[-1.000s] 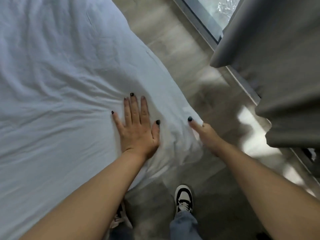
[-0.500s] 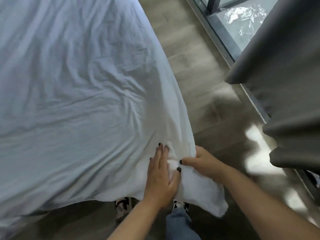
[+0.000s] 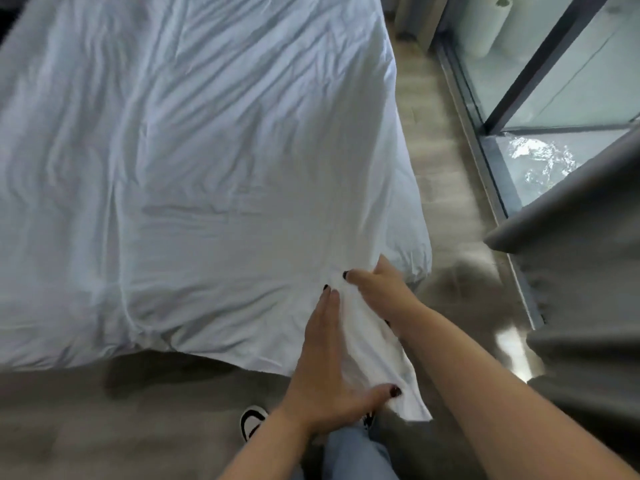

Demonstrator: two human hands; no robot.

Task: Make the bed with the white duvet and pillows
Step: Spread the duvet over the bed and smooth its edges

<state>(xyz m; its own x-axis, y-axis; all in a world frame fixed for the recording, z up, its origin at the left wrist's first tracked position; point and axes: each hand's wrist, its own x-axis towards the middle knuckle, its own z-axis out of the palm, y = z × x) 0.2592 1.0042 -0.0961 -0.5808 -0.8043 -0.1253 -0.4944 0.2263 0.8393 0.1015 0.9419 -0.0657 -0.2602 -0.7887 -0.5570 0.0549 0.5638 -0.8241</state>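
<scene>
A white duvet [image 3: 194, 161] lies spread and wrinkled over the bed, filling the upper left of the head view. Its near right corner [image 3: 381, 344] is lifted off the bed and hangs toward the floor. My left hand [image 3: 329, 368] lies flat against this corner, fingers straight and thumb hooked under the loose fabric. My right hand [image 3: 379, 289] pinches the fold of the same corner just above it, at the bed's edge. No pillows are in view.
A wooden floor [image 3: 446, 209] runs along the bed's right side. A glass sliding door with a dark frame [image 3: 540, 64] stands at the right, with a grey curtain [image 3: 588, 278] hanging in front. My feet in black-and-white shoes [image 3: 252, 419] stand at the foot of the bed.
My left hand left the flat duvet top and joined the right hand at the corner. Both drew the corner back off the bed. The view rose and shows more of the bed.
</scene>
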